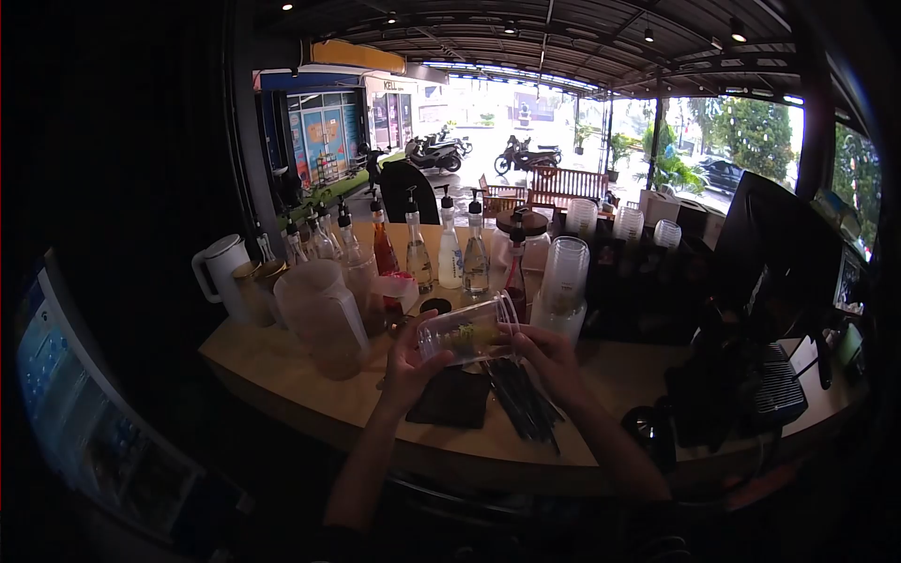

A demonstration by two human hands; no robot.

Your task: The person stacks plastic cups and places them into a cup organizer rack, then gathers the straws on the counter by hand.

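Observation:
A clear plastic cup (466, 330) with a yellow-green print lies sideways between my two hands, above the counter. My left hand (410, 361) grips it around the base end. At the rim end, on the right, my right hand (544, 355) has its fingers closed on it. Just beneath are a dark square mat (448, 398) and a bundle of dark straws (522, 403). Behind the cup stands a tall stack of clear cups (565, 274). Whether the held cup is a single one or a few nested together, I cannot tell.
Several pump bottles (419, 255) line the counter's back. A large translucent pitcher (322, 314) and a white jug (223, 272) stand left. More cup stacks (629, 223) sit at the back right, near a dark monitor (765, 230). The wooden counter (282, 380) curves across the front.

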